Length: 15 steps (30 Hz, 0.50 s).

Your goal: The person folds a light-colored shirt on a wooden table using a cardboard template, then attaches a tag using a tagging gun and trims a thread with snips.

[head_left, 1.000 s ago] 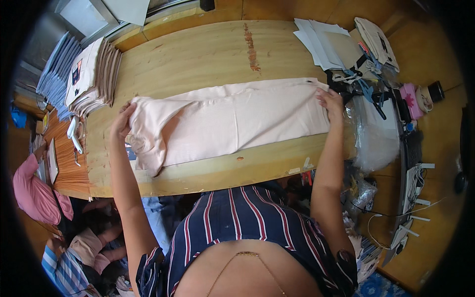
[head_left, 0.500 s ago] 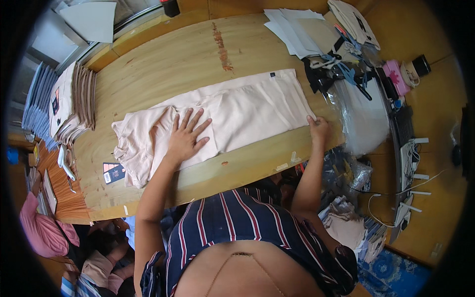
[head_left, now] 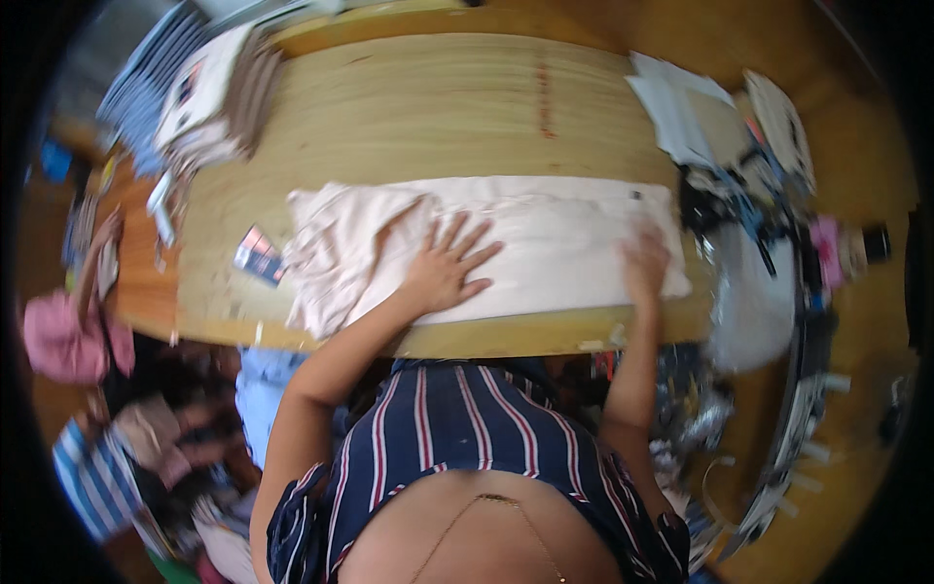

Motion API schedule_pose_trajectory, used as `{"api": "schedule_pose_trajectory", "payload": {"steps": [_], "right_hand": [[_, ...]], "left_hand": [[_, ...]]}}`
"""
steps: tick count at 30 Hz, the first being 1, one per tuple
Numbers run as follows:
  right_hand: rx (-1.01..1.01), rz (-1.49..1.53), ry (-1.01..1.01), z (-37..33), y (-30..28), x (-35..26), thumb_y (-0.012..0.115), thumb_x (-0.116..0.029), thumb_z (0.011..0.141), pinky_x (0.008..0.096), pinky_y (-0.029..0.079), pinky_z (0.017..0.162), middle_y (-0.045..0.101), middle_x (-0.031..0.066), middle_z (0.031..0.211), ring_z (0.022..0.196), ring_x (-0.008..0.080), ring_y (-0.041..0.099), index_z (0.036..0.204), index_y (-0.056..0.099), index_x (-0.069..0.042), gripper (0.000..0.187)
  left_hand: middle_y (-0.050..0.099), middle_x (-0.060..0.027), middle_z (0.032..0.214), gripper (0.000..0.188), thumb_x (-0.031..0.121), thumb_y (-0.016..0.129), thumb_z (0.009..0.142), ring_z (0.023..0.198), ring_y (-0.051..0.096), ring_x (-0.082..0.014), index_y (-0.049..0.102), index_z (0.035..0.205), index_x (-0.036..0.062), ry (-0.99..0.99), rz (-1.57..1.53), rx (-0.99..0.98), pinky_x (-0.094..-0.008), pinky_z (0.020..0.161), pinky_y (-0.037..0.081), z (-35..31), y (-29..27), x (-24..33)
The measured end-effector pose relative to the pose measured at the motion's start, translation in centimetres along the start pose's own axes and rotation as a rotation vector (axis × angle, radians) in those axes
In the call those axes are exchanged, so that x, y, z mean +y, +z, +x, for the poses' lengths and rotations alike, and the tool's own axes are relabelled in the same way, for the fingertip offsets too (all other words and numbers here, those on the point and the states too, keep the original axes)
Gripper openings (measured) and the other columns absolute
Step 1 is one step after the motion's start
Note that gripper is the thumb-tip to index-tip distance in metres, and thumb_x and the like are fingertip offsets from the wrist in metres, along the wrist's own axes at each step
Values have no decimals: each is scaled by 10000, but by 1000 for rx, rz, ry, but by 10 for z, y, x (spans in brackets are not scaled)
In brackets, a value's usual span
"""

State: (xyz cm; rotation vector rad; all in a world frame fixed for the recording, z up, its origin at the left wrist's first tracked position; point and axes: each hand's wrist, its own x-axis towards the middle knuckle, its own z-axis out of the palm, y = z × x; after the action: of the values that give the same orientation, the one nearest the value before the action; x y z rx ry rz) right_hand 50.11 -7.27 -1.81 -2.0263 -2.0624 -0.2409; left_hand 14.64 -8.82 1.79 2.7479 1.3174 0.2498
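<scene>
Head-worn fisheye view, facing down, near the table (head_left: 409, 107)

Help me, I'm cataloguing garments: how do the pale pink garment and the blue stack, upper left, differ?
The pale pink garment lies long and partly rumpled; the blue stack has several folded layers. The left hand rests on the garment; no hand touches the stack. Both look like cloth.
</scene>
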Motion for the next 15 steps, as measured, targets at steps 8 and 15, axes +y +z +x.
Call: {"api": "schedule_pose_trajectory", "payload": {"steps": [8,15], "right_hand": [[54,514,-320,58,-51,-174,547,-12,702,389,327,936,494,161,1150,1083,297,445,1063,549,-40,362],[-66,857,-1156,4,-13,-384,651,-212,666,412,340,883,518,123,1074,1054,249,459,899,583,-68,282]], "left_hand": [[407,-94,1252,428,259,501,804,1184,341,-278,437,1199,106,-333,-242,289,-475,961,234,-93,-51,12],[559,-126,898,168,48,546,738,876,509,-264,567,898,2,-1222,-681,963,-334,774,386,-204,-53,-27]]}}
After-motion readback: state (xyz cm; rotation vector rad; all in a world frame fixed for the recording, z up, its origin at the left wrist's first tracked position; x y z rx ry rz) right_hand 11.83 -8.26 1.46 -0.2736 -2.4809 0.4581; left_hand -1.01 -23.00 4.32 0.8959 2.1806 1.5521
